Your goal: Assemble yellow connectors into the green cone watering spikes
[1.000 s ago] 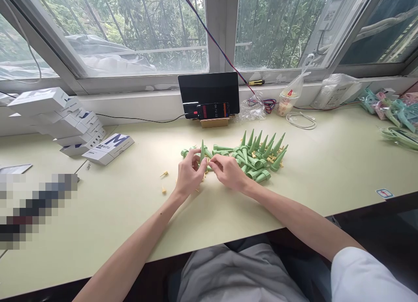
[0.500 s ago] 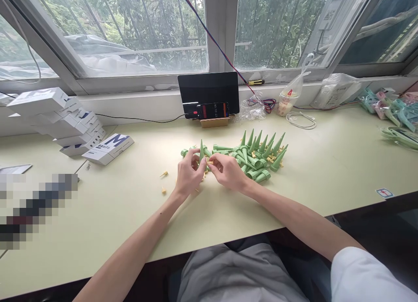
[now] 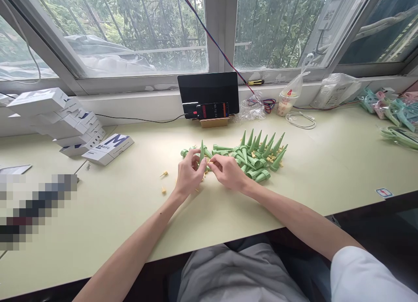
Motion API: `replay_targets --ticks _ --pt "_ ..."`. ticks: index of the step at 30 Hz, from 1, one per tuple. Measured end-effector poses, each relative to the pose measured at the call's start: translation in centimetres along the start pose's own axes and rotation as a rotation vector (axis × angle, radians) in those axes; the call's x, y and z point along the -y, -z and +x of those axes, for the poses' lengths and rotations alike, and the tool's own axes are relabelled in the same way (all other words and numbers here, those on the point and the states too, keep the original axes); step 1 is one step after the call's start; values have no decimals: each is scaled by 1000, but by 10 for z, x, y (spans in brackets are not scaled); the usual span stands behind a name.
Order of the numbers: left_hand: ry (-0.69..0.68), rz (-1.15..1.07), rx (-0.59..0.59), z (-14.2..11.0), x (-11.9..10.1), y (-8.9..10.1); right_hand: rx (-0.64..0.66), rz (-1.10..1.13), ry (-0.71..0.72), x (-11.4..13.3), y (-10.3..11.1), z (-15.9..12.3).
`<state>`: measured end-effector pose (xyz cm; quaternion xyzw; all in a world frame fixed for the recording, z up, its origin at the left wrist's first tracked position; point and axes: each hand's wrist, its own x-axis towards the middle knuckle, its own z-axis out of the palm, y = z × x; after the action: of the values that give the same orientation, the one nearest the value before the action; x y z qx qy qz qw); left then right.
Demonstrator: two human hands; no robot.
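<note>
Near the middle of the table, my left hand [image 3: 190, 173] is closed around a green plastic spike [image 3: 201, 150], its pointed tip upward. Close beside it, my right hand [image 3: 227, 171] pinches a small yellow piece [image 3: 210, 161] against the spike's side; the fingers partly hide it. To the right of my hands lies a pile of green spikes [image 3: 257, 156], several standing point up and others lying down, with yellow pieces among them. Two loose yellow pieces [image 3: 163, 190] lie left of my left hand. More green parts [image 3: 184, 153] show behind my fingers.
A phone [image 3: 214, 110] leans on a black tablet [image 3: 209, 90] at the back. White boxes [image 3: 62, 114] are stacked at the left, with one box [image 3: 108, 149] apart. A bagged cup [image 3: 287, 99], a white cable [image 3: 301, 120] and wrapped items [image 3: 392, 106] line the right rear.
Both hands stay almost in place, still around the green spike and the yellow piece. Only the right fingers seem to have shifted very slightly.
</note>
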<state>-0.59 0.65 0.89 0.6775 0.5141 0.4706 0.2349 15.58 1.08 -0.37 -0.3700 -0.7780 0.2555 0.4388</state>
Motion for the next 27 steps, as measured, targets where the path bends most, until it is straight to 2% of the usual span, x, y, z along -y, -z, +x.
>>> replay_targets --ticks 16,27 --pt "49 -82 11 1 1 1 -7 20 20 -2 -1 0" --pt "187 -403 75 4 -1 3 2 26 23 1 0 1"
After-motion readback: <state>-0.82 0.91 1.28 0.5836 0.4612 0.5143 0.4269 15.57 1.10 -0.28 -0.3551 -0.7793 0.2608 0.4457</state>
